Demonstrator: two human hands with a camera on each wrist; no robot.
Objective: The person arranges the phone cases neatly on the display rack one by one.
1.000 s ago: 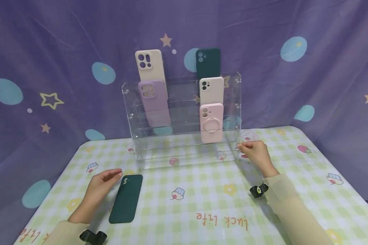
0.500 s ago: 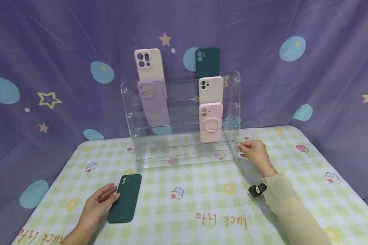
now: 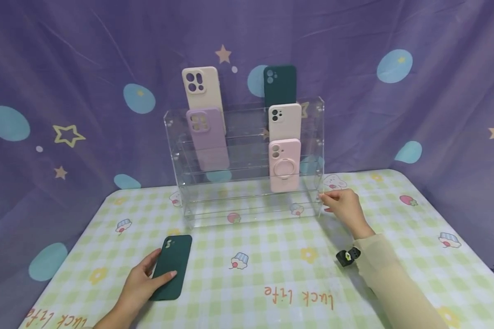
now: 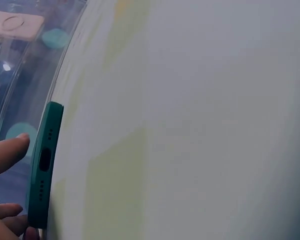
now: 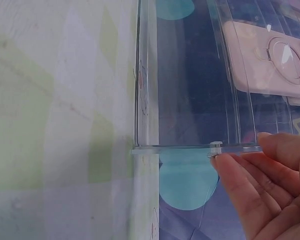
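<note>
A dark green phone case lies flat on the table, camera cutouts at its far end. My left hand is at its left side, with the thumb reaching over its back. In the left wrist view the thumb appears apart from the case, while other fingers meet its edge. A clear acrylic display rack stands at the back. My right hand pinches the lower front edge of its right side panel between thumb and fingers, as the right wrist view shows.
On the rack's left stand a cream phone case and a purple one. At the right are a dark green case, a white one and a pink one with a ring. A checked cloth covers the table.
My left hand has moved from beside the case's far end down to its left side, and the thumb now lies over it. The right hand stays on the rack.
</note>
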